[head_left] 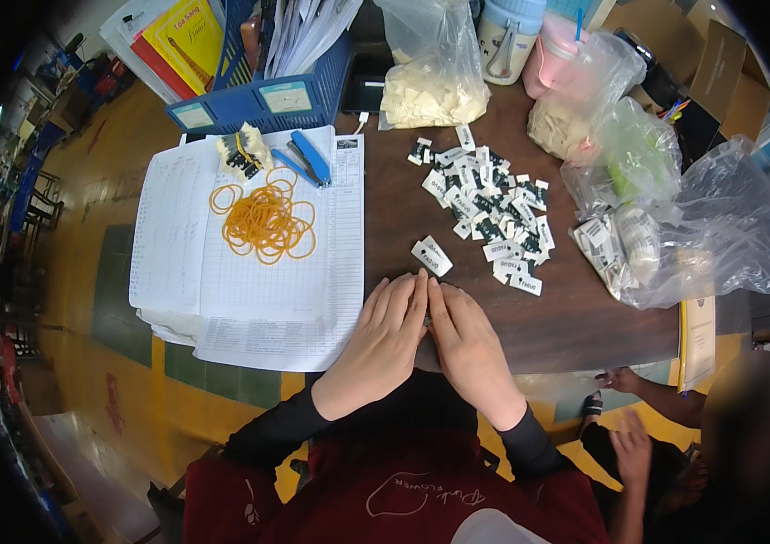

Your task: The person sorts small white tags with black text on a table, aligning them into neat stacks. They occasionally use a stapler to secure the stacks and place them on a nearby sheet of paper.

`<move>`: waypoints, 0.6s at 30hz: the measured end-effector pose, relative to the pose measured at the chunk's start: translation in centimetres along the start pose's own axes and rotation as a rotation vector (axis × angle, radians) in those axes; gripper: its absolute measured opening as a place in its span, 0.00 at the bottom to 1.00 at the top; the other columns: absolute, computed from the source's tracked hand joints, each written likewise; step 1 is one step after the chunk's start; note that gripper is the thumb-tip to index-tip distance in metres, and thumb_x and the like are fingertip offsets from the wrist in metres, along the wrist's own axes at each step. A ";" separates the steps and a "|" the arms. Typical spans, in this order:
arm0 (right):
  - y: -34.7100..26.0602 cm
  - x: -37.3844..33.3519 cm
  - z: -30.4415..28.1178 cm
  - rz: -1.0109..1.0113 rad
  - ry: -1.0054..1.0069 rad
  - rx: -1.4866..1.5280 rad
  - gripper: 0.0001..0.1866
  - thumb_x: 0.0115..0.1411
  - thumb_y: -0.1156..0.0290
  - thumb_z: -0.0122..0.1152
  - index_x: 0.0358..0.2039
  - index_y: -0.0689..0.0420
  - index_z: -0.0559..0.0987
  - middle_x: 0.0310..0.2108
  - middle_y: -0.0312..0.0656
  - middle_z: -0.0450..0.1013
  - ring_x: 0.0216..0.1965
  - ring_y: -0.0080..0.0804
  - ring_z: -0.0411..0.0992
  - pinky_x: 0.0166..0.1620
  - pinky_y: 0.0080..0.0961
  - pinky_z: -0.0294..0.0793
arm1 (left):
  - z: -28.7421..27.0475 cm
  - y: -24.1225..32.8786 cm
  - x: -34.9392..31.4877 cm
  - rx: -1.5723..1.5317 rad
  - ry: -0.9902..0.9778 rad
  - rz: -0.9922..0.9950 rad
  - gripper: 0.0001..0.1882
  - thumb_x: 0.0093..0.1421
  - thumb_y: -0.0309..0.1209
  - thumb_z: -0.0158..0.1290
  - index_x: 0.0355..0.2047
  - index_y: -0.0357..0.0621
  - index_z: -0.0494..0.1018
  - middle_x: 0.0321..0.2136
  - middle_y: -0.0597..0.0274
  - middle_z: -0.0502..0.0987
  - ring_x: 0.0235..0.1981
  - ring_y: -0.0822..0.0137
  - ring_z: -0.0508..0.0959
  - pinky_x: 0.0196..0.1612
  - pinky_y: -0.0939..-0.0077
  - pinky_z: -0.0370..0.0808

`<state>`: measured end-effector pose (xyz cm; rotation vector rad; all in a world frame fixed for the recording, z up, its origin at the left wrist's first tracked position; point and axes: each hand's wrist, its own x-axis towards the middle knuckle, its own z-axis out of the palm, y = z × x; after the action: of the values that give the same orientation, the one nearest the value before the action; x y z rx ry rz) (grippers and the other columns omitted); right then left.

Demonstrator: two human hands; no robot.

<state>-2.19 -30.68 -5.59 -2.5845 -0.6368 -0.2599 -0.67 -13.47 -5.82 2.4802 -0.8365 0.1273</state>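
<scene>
A small stack of tags (427,292), barely visible, sits pinched between the fingertips of both hands at the near edge of the brown table (575,326). The left hand (383,340) and right hand (468,343) lie flat, palms down, side by side, fingers pressed together over the stack; only a dark sliver of it shows, so how many tags are held cannot be told.

Just beyond the hands lies one loose tag (431,256), a small white card rectangle with dark print. Farther from the hands and to the right spreads the tag pile (494,213), flat and scattered. Left of the hands are ruled paper sheets (249,290), bearing a tangle of thin orange rubber bands (264,220), a banded bundle (242,152) and a blue stapler (305,159). Right of the pile slump crinkled clear plastic bags (702,227). At the table's far side stands a blue plastic basket (263,95).
</scene>
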 end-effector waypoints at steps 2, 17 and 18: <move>0.2 0.1 -0.4 0.012 -0.007 0.085 0.32 0.57 0.77 0.58 0.63 0.69 0.67 0.55 0.53 0.69 0.59 0.48 0.69 0.61 0.38 0.70 | -0.2 -0.4 0.0 -0.103 -0.044 -0.005 0.30 0.64 0.24 0.48 0.64 0.21 0.56 0.56 0.38 0.65 0.60 0.42 0.65 0.66 0.50 0.62; -2.0 -0.3 0.3 0.539 0.281 0.433 0.38 0.64 0.82 0.47 0.73 0.66 0.48 0.73 0.59 0.49 0.74 0.52 0.47 0.73 0.36 0.47 | 2.2 0.3 0.4 -0.127 0.139 -0.075 0.33 0.60 0.21 0.48 0.66 0.27 0.57 0.58 0.41 0.65 0.61 0.46 0.69 0.62 0.59 0.67; -2.2 -0.2 0.1 0.555 0.171 0.552 0.38 0.66 0.79 0.46 0.73 0.66 0.45 0.74 0.59 0.46 0.75 0.50 0.45 0.74 0.36 0.43 | 2.1 0.3 0.4 -0.134 0.139 -0.068 0.33 0.60 0.23 0.48 0.66 0.26 0.57 0.59 0.40 0.64 0.63 0.45 0.67 0.63 0.58 0.66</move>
<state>-3.38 -29.00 -4.89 -2.0660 0.0835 -0.0971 -0.70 -14.95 -7.43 2.3415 -0.6791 0.2106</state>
